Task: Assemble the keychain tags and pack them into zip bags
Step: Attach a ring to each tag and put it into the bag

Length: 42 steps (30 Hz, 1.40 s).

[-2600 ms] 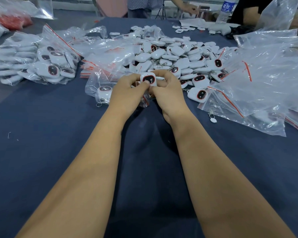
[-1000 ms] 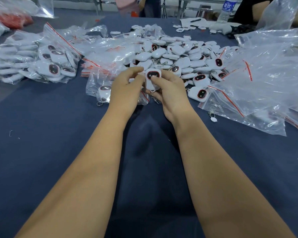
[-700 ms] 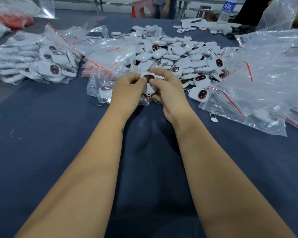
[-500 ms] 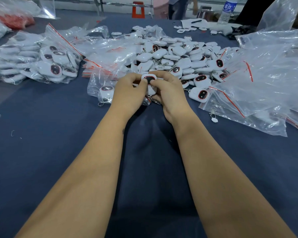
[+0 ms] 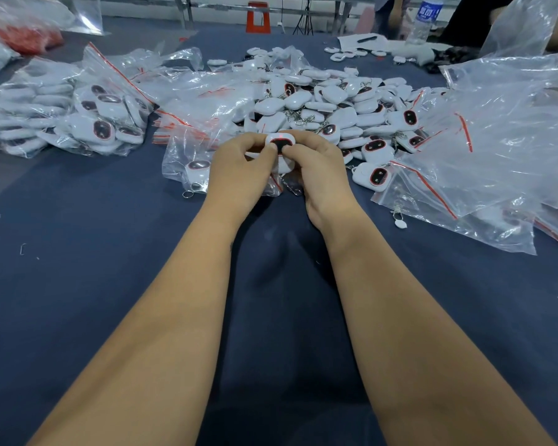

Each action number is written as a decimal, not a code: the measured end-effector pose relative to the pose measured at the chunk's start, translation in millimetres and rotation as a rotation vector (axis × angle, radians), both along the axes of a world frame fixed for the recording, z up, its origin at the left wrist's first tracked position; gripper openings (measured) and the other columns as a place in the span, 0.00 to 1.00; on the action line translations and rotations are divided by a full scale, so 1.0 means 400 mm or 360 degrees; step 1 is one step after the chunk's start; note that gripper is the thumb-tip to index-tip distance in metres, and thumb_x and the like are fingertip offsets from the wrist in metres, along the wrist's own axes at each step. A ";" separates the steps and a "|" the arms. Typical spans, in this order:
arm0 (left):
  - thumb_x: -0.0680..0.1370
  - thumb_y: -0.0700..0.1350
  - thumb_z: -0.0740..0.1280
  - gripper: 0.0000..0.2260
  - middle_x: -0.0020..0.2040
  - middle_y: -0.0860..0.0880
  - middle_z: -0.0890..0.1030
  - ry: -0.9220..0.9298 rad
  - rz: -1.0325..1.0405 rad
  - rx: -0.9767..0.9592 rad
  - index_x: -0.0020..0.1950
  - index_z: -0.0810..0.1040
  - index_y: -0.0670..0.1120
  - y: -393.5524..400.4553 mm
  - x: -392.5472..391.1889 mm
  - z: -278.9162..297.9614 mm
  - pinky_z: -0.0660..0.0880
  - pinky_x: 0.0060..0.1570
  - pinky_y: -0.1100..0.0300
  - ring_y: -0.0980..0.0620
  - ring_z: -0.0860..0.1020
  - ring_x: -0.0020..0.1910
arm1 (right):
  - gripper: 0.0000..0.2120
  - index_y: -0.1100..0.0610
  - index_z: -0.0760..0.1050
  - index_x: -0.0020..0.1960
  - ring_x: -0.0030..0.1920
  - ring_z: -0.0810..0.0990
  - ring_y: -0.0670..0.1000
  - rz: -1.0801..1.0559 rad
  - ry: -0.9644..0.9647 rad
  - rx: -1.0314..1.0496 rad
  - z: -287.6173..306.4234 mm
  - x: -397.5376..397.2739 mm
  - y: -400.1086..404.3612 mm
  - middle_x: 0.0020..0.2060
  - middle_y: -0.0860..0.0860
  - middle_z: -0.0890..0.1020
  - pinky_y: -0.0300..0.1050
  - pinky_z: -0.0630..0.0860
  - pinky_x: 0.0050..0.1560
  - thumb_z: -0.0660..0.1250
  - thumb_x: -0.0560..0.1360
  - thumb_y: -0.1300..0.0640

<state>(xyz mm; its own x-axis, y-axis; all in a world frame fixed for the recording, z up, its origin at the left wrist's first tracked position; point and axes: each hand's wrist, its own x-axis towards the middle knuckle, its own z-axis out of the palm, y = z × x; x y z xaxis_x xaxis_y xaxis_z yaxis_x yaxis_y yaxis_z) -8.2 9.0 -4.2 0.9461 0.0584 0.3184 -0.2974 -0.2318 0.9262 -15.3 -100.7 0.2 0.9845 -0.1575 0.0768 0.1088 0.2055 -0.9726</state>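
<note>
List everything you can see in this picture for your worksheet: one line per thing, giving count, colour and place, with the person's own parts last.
held tag: one, white with dark red-rimmed face, between both hands
loose tags: a heap too large to count, white, table centre beyond the hands
filled zip bags: several, clear with red strips, far left
small bag with a tag: one, clear, beside the left hand
empty zip bags: a pile, clear with red strips, right
water bottle: one, clear with blue label, far right edge
stool: one, orange, beyond the table
table: one, dark blue cloth
left hand: pinches the tag
right hand: pinches the tag
</note>
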 end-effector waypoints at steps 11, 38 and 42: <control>0.77 0.48 0.67 0.19 0.49 0.56 0.76 -0.0085 0.0247 0.0476 0.66 0.69 0.51 0.003 0.005 -0.016 0.69 0.42 0.58 0.53 0.77 0.46 | 0.06 0.59 0.71 0.47 0.35 0.81 0.49 -0.0196 -0.0016 0.0779 0.016 0.007 -0.020 0.38 0.55 0.80 0.46 0.80 0.47 0.62 0.80 0.67; 0.71 0.41 0.64 0.13 0.44 0.52 0.79 -0.0461 0.0483 0.0034 0.48 0.71 0.60 -0.003 -0.029 0.015 0.77 0.41 0.53 0.56 0.75 0.35 | 0.09 0.54 0.82 0.54 0.38 0.75 0.43 -0.0217 -0.0187 -0.0874 -0.017 -0.003 0.022 0.41 0.50 0.81 0.39 0.75 0.44 0.70 0.75 0.58; 0.72 0.41 0.64 0.12 0.44 0.53 0.78 -0.0440 0.0437 0.0090 0.48 0.72 0.58 -0.003 -0.025 0.008 0.77 0.41 0.53 0.57 0.74 0.35 | 0.10 0.59 0.81 0.51 0.38 0.80 0.49 -0.0168 -0.0142 -0.0806 -0.016 -0.002 0.016 0.38 0.54 0.83 0.45 0.79 0.46 0.65 0.73 0.69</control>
